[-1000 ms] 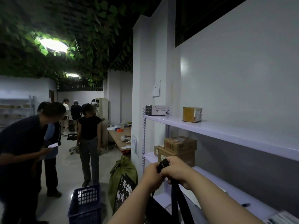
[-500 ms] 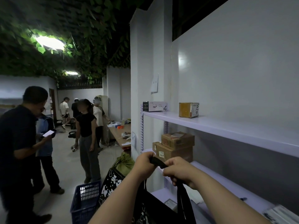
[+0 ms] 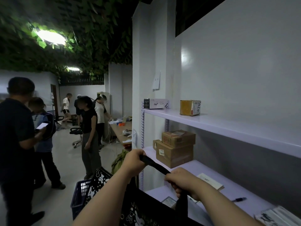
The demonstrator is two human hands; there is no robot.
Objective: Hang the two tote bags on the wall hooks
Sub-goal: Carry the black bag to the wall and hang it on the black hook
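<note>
I hold a black tote bag (image 3: 138, 209) with a white pattern low in front of me, beside a white shelf unit. Its black strap (image 3: 154, 165) is stretched between my two hands. My left hand (image 3: 133, 162) grips the strap's upper end near the shelf's corner post. My right hand (image 3: 184, 181) grips the strap lower and to the right, and the strap hangs down from it to the bag. No wall hook shows in this view. A second tote bag is not clearly visible.
The white shelf unit (image 3: 211, 123) fills the right side, with stacked cardboard boxes (image 3: 175, 149) and small boxes on top. A blue plastic basket (image 3: 79, 198) and a green sack (image 3: 120, 159) stand on the floor at left. Several people (image 3: 89, 128) stand in the room.
My hands have drawn apart along the strap, the left one up and left, the right one down and right. The view has shifted slightly, and the people at left have moved.
</note>
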